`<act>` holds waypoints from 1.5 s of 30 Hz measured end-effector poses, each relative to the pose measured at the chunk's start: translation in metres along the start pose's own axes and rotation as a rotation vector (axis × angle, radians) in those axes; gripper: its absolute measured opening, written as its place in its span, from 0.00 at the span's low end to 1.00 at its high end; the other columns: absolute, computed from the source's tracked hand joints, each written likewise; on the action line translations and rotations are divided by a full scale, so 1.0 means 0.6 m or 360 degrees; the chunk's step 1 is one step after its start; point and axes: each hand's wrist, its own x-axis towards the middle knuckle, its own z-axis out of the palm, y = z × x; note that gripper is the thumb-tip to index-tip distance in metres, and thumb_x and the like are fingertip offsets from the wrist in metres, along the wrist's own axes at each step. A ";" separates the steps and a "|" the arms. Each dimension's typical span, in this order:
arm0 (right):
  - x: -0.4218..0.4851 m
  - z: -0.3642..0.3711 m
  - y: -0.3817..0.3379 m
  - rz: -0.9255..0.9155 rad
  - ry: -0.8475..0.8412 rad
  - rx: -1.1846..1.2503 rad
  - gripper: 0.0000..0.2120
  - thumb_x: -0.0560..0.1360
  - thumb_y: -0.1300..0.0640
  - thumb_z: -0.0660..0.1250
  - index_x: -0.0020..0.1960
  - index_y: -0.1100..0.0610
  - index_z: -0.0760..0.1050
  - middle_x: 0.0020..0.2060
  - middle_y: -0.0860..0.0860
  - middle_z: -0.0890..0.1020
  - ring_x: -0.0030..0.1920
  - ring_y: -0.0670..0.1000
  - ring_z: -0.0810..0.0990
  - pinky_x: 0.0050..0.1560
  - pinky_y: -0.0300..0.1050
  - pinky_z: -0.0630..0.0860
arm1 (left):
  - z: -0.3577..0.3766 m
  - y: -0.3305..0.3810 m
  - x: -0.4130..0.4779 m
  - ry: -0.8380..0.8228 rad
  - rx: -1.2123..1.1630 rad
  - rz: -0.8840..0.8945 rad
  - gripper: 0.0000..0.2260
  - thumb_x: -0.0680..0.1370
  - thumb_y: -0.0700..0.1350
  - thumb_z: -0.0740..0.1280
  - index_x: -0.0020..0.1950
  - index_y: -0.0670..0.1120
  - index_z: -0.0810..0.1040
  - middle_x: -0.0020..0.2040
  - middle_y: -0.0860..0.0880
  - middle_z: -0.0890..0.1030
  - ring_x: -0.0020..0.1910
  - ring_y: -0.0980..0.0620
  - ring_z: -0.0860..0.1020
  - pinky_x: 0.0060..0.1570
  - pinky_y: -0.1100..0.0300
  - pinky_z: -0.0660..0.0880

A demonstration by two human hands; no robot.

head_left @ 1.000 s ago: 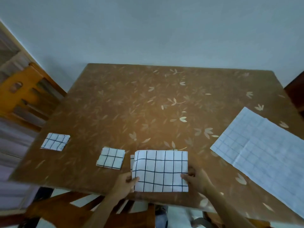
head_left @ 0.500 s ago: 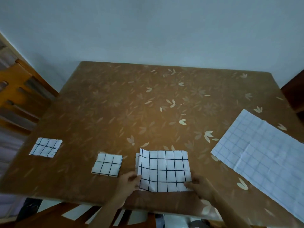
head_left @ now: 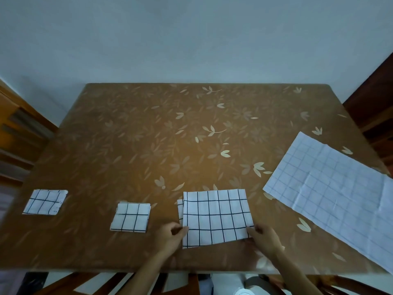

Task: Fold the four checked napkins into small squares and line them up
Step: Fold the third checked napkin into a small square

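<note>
A half-folded white napkin with black checks (head_left: 215, 216) lies near the table's front edge. My left hand (head_left: 170, 236) pinches its lower left corner. My right hand (head_left: 264, 237) grips its lower right corner, lifting that edge slightly. Two small folded squares sit to the left: one at the far left (head_left: 45, 201), one closer (head_left: 130, 217). A large unfolded checked napkin (head_left: 338, 192) lies flat at the right, running off the table's right edge.
The brown table (head_left: 170, 145) has a leaf-patterned cover. Wooden chairs stand at the left (head_left: 19, 133), at the right (head_left: 376, 116) and below the front edge (head_left: 119, 282). A pale wall rises behind the table.
The camera has tilted, so everything sits lower in view. Both hands slid to the napkin's lower corners, and the right one has raised its edge a little.
</note>
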 end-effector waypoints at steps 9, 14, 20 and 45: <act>-0.001 0.009 -0.002 0.0005 0.0005 -0.0056 0.09 0.77 0.54 0.68 0.40 0.56 0.78 0.34 0.51 0.84 0.36 0.51 0.83 0.35 0.43 0.75 | -0.006 0.003 -0.017 -0.0147 -0.0481 -0.0382 0.10 0.77 0.48 0.72 0.55 0.44 0.79 0.46 0.45 0.84 0.47 0.47 0.83 0.43 0.48 0.84; 0.002 0.008 -0.002 -0.0004 -0.0011 -0.0116 0.09 0.77 0.53 0.68 0.41 0.58 0.78 0.34 0.52 0.84 0.38 0.53 0.83 0.39 0.47 0.78 | -0.004 0.022 -0.040 -0.0254 -0.0425 -0.0495 0.16 0.76 0.54 0.73 0.57 0.48 0.73 0.48 0.47 0.80 0.44 0.48 0.84 0.40 0.54 0.84; -0.003 0.008 -0.008 -0.0034 0.0008 -0.0171 0.12 0.77 0.54 0.67 0.37 0.56 0.74 0.31 0.53 0.80 0.35 0.52 0.78 0.34 0.44 0.71 | 0.003 0.011 -0.051 -0.0218 -0.0648 -0.0499 0.09 0.75 0.44 0.74 0.48 0.41 0.79 0.46 0.42 0.84 0.46 0.44 0.85 0.47 0.52 0.83; -0.001 0.019 0.011 -0.0028 0.0206 -0.0178 0.14 0.74 0.57 0.72 0.58 0.56 0.75 0.49 0.51 0.82 0.48 0.51 0.78 0.56 0.49 0.77 | 0.039 -0.036 -0.071 -0.0065 -0.0524 -0.0369 0.07 0.77 0.44 0.71 0.52 0.43 0.79 0.38 0.43 0.81 0.29 0.51 0.78 0.32 0.59 0.79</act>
